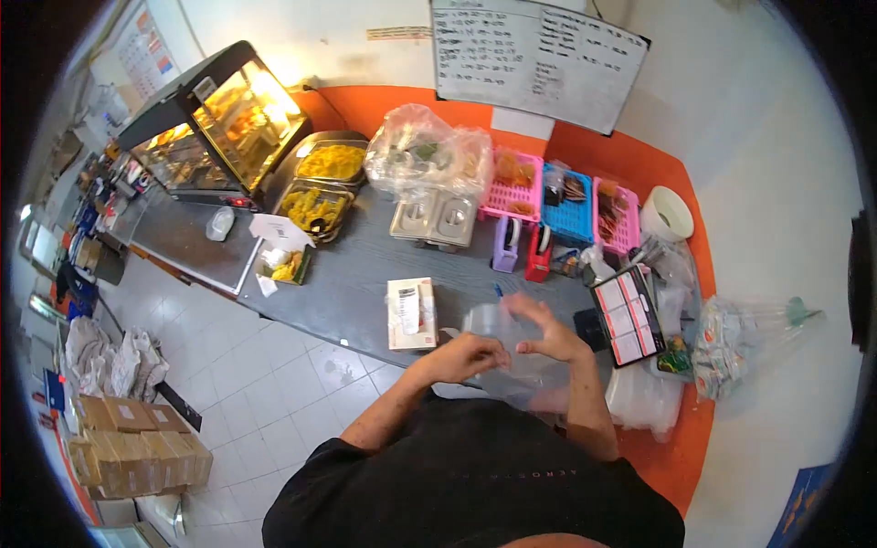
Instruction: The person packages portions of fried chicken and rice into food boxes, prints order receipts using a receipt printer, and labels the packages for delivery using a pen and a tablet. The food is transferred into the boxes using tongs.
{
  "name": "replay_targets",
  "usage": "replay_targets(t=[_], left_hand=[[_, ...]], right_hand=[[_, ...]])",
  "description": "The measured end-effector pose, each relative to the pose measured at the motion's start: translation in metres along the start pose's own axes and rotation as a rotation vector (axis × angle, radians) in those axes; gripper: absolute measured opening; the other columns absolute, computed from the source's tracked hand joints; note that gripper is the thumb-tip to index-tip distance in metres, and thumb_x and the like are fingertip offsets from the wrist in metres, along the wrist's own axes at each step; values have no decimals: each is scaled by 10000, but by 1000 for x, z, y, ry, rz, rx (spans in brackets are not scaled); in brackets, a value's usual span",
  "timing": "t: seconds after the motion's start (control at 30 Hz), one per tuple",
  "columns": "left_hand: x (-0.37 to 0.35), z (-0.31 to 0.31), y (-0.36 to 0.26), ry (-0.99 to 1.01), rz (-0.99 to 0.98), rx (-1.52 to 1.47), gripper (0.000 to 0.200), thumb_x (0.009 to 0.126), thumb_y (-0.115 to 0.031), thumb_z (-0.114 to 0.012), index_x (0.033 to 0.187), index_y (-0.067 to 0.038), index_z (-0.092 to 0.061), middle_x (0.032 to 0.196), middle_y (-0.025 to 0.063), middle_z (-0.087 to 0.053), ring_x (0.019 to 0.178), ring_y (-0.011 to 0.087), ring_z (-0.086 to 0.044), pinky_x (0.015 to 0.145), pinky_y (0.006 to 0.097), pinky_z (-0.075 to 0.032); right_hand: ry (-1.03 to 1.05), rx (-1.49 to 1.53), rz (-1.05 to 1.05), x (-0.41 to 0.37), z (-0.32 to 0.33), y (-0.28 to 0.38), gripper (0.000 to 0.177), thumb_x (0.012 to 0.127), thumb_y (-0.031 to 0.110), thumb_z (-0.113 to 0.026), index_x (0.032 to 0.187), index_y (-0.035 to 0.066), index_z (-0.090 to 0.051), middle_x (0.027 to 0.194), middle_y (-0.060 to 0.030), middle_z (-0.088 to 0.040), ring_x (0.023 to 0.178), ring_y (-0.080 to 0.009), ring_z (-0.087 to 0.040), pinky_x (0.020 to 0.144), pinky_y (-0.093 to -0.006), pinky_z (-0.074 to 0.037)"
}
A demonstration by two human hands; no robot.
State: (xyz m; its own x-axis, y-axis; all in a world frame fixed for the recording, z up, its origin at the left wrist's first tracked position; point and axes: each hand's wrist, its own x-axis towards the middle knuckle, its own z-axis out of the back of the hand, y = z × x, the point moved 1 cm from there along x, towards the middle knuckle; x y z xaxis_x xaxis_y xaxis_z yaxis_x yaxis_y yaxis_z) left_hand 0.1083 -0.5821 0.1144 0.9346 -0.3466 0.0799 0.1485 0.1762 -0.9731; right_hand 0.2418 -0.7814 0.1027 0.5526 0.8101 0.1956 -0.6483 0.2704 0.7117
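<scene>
My left hand (464, 356) and my right hand (546, 333) are both at a clear thin plastic bag (512, 365) at the near edge of the grey counter (347, 283). The left hand's fingers are closed on the bag's left side. The right hand pinches the bag's upper edge, with its fingers spread above it. What is inside the bag cannot be made out. A small carton (411, 313) wrapped in film lies just left of my left hand.
A heated display case (215, 123) with fried food stands at the far left, with metal trays of food (324, 183) beside it. Pink and blue baskets (557, 196), tape dispensers (523, 247), a tablet (628, 315) and bags of goods (731, 342) crowd the right. Cardboard boxes (132, 447) sit on the floor.
</scene>
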Motion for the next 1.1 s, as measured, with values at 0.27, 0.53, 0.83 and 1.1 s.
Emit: replay_targets(t=[0.27,0.53,0.83,1.1], left_hand=[[-38,10,10,-168,312,-274,189,897,-193,-653,984,-26,-666,912,25,-683,821,109,-639,617,257,-559],[-65,0,14,-370,356,-187,261,868,-219,-697,1030,-15,-676,901,38,-698,763,87,-628,591,236,-532],[-84,-58,34,-562,293,-574,241,911,-167,-628,1094,-11,-640,946,77,-682,870,150,-654,743,288,-553],[-78,-89,18,-835,333,-798,261,943,-254,-591,1002,-2,-622,964,72,-650,870,158,-634,746,319,-553]], right_hand=[[-3,265,-296,46,-20,46,184,857,186,-679,908,10,-696,782,-102,-717,666,-217,-682,610,-300,-495],[-77,30,58,57,-24,87,224,826,236,-701,841,14,-669,706,-166,-661,620,-280,-658,532,-352,-458],[-716,-361,449,49,-30,100,318,768,275,-757,694,12,-594,580,-96,-578,527,-294,-577,499,-405,-408],[341,357,-208,-24,-72,68,168,805,123,-728,850,-34,-691,746,-68,-679,676,-137,-644,621,-260,-486]])
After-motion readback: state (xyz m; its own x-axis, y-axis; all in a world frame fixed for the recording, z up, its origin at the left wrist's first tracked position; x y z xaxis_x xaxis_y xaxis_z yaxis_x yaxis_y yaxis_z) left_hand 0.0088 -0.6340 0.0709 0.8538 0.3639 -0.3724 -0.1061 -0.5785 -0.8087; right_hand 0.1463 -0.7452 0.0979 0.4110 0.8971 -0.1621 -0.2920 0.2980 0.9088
